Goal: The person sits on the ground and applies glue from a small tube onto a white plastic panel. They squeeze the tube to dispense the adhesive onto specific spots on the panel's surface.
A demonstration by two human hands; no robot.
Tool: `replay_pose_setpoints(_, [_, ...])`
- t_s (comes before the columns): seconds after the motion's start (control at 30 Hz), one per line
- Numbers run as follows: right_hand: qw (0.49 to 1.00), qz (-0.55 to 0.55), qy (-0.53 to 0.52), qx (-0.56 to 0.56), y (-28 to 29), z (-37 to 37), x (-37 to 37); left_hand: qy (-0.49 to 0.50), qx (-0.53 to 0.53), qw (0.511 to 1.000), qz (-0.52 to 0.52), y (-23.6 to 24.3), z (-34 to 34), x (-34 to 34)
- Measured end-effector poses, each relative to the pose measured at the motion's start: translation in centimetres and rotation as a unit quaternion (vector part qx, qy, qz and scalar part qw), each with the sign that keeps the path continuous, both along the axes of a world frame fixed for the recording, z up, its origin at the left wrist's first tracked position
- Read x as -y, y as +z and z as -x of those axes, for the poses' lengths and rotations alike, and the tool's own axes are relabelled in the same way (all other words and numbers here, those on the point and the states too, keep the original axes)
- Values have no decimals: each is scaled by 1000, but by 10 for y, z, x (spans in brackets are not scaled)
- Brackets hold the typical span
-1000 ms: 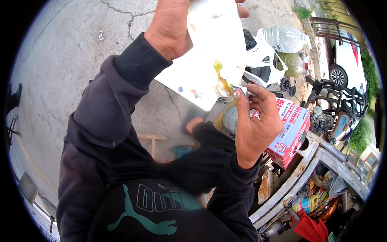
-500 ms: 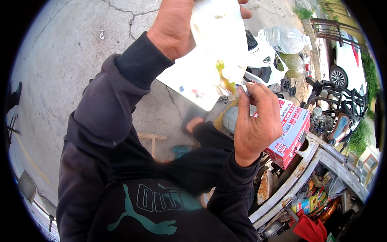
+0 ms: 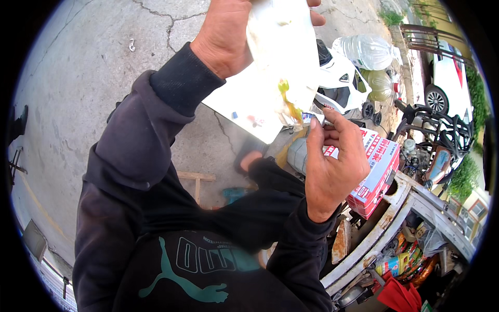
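Here, right fingers (image 3: 340, 124) pinch tube (image 3: 307, 118); jug (image 3: 390, 87): yellowish liquid (image 3: 377, 85)

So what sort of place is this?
Probably an outdoor yard or roadside spot: there is cracked concrete ground, a parked white car at the right, and a rust-stained metal frame near the person, with assorted odds and ends beside it.

The top edge crops the left hand (image 3: 224, 39); also the white panel (image 3: 285, 54).
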State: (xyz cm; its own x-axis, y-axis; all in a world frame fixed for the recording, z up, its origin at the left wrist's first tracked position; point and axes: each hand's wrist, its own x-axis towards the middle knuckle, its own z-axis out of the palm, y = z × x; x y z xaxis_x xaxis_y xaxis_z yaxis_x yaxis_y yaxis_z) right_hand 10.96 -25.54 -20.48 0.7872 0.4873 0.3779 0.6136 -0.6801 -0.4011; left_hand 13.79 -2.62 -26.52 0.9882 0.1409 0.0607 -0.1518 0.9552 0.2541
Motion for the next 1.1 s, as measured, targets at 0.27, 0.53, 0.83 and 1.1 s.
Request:
replay_pose_setpoints(0.27, [998, 18, -45, -46, 1, -1, 2, 17, -46, 999, -8, 7, 1, 0])
replay_pose_setpoints(0.53, [997, 64, -31, -6, 4, -1, 7, -3, -49, 999, -14, 2, -1, -1])
replay_pose_setpoints(0.83, [994, 103, -15, 20, 7, -1, 12, 28, -58, 997, -32, 3, -3, 0])
replay_pose_setpoints(1.1, [985, 164, -5, 50, -8, -10, 27, -9, -72, 997, -7, 1, 0, -7])
